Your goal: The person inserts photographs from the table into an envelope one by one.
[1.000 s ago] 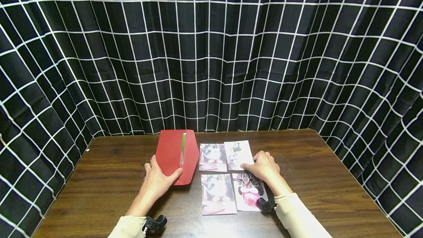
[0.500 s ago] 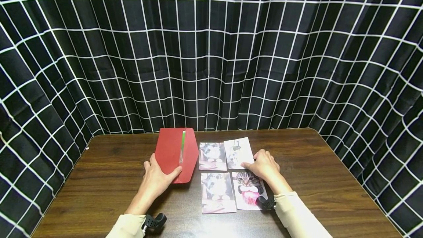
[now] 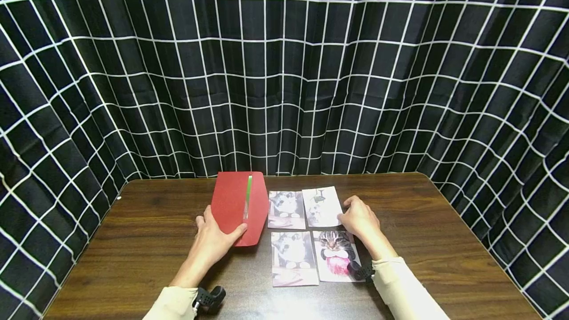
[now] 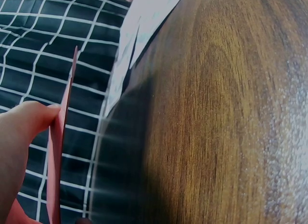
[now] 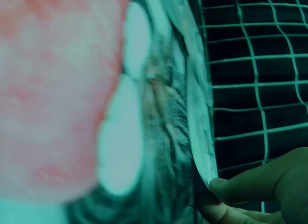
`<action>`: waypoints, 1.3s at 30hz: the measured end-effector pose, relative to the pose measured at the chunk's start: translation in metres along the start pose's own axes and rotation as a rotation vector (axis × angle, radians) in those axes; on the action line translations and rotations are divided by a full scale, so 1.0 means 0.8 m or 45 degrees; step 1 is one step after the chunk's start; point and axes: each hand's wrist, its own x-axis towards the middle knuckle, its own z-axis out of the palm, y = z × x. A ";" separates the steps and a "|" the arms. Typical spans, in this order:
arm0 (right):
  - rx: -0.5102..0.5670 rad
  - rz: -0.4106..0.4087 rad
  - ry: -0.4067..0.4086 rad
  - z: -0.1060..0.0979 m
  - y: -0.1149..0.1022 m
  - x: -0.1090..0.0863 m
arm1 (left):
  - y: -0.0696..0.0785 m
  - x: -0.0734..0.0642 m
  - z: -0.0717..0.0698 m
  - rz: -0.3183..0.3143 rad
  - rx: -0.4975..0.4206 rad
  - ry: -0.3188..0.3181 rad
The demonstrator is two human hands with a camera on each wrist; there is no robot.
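My left hand (image 3: 213, 241) holds a red envelope (image 3: 228, 196), its thumb on the front and its fingers at the left edge and behind. A slot in the envelope shows a green and silvery strip. The left wrist view sees the envelope (image 4: 57, 151) edge-on, raised over the wooden table. Beside the far right photo card (image 3: 321, 206), my right hand (image 3: 361, 219) has its thumb and a finger at the card's near right corner. In the right wrist view, that corner (image 5: 207, 168) bends up between thumb and finger (image 5: 219, 212).
Other photo cards lie on the wooden table (image 3: 146, 241): a cat card (image 3: 286, 209) at far left, a similar card (image 3: 293, 256) nearer, and a tabby card with pink (image 3: 337, 260) below my right hand. A black gridded curtain (image 3: 284, 88) hangs behind.
My right thumb has slid from the far right card's face to its right edge, and the hand has shifted slightly right. My left hand keeps the envelope nearly in place.
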 end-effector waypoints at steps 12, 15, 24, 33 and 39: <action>0.284 -0.104 0.042 -0.019 -0.007 0.001 | 0.000 0.003 0.000 -0.016 -0.013 -0.018; 0.332 -0.111 0.074 -0.019 -0.009 0.003 | 0.000 0.003 -0.001 -0.019 -0.017 -0.024; 0.473 -0.122 0.196 -0.018 -0.015 0.005 | -0.001 0.003 0.000 -0.011 -0.026 -0.009; 0.620 -0.169 0.258 -0.014 -0.029 0.004 | 0.000 0.003 0.002 -0.002 -0.033 0.001; 0.749 -0.185 0.259 -0.013 -0.043 -0.003 | 0.000 0.003 0.004 -0.003 -0.019 -0.006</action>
